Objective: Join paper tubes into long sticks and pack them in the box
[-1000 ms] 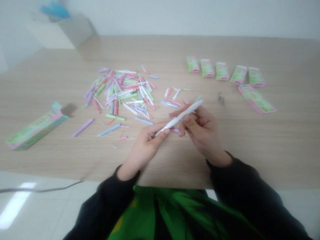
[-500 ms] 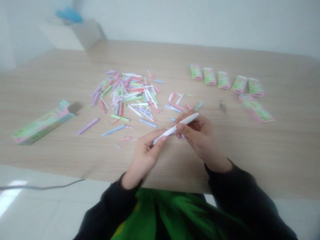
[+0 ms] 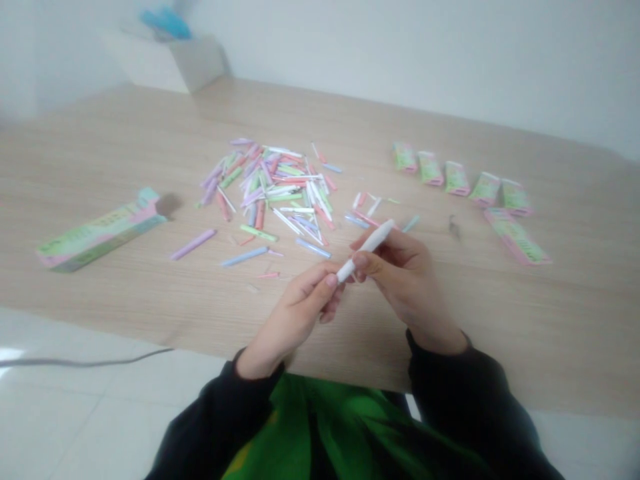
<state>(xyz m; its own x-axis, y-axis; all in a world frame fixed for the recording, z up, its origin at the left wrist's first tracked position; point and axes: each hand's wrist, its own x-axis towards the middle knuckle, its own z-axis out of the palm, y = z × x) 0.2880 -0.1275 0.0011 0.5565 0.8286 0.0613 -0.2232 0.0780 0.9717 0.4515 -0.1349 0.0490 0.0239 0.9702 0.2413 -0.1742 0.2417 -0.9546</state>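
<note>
A white pen point(image 3: 367, 251) slants between my two hands above the front part of the table. My left hand point(image 3: 300, 300) pinches its lower end between thumb and fingers. Higher up, my right hand point(image 3: 400, 270) grips the barrel with thumb and forefinger, the thick end pointing up and away. Behind the hands lies a loose pile of pen parts point(image 3: 280, 183) in purple, green, red, blue and white. A blue tube point(image 3: 245, 257) and a purple tube point(image 3: 193, 245) lie apart from it, left of my left hand.
At the left, a long green and pink carton point(image 3: 103, 233) lies with its end flap open. Several smaller cartons point(image 3: 457, 179) form a row at the back right, with one flat carton point(image 3: 517, 237) before them. A white box point(image 3: 165, 63) holding something blue stands back left.
The pen has tilted more steeply and less of its lower part shows. My left hand has moved slightly up and right along it. The whole view has turned a little.
</note>
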